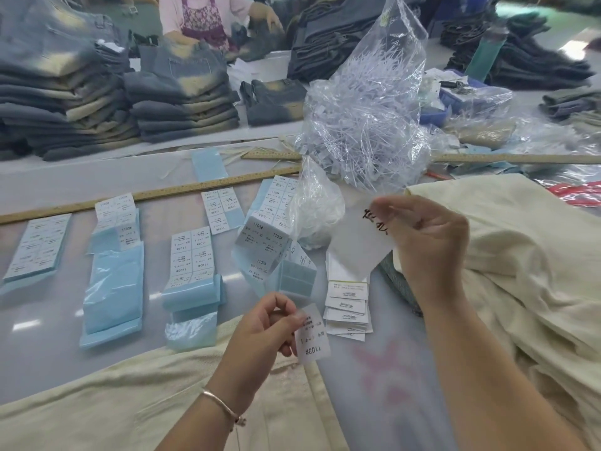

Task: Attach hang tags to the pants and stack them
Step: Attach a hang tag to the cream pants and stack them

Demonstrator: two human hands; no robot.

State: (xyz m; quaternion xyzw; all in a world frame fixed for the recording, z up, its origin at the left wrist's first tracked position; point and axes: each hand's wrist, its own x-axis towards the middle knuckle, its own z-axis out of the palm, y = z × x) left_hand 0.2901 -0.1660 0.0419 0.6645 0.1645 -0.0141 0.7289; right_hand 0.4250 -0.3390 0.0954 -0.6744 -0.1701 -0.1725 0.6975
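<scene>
Seemingly early on, the left hand (pixel 260 323) is pinching a size sticker (pixel 313 333) and the right hand (pixel 426 236) a white hang tag (pixel 361 245), neither yet joined to the cream pants (pixel 520 239) lying unstacked.

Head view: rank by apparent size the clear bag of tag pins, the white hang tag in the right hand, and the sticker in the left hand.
1. Bag of tag pins, largest by far.
2. Hang tag, mid-sized.
3. Sticker, smallest, though it sits nearer the camera, so the gap to the hang tag may be understated.
</scene>
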